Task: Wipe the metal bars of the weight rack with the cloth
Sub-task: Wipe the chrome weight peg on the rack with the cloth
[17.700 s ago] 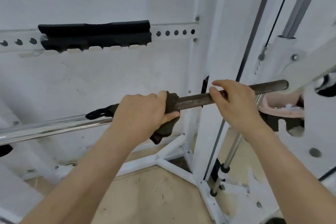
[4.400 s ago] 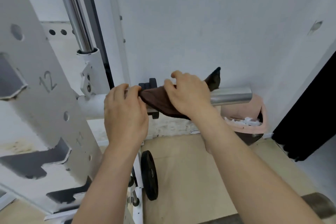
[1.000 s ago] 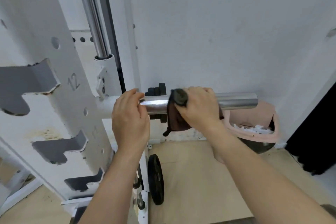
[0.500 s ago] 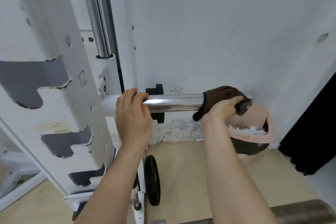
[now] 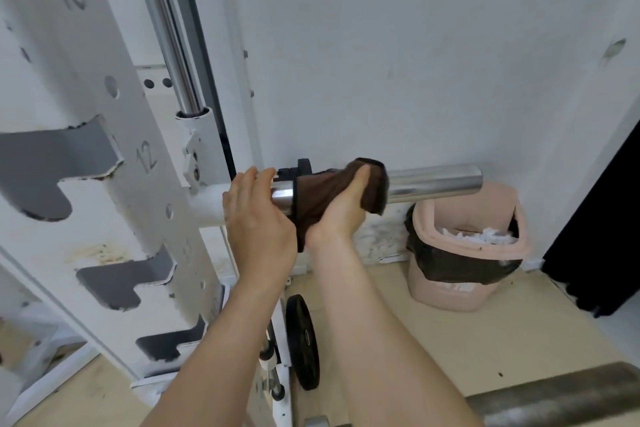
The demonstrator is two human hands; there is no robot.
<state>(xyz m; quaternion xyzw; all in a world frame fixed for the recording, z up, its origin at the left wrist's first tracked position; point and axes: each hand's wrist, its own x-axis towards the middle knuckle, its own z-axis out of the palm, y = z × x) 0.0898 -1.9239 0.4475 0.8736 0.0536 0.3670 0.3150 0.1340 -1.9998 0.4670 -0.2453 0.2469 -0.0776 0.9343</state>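
Observation:
A shiny chrome bar [image 5: 436, 181] sticks out rightward from the white weight rack [image 5: 114, 184]. A dark brown cloth [image 5: 322, 191] is wrapped around the bar near its inner end. My right hand [image 5: 341, 215] grips the cloth from below, thumb over the top, clamping it on the bar. My left hand [image 5: 258, 218] rests on the bar's inner end where it meets the white sleeve, fingers curled loosely over it, just left of the cloth.
A pink waste bin [image 5: 464, 253] with a black liner stands under the bar's free end. A black weight plate [image 5: 304, 340] leans at the rack's base. A vertical chrome guide rod [image 5: 166, 28] rises on the left. A dull grey bar [image 5: 554, 395] crosses the bottom right corner.
My right hand has slid the cloth back along the bar from its free end toward the rack, and now it sits right next to my left hand. The left hand stayed in place.

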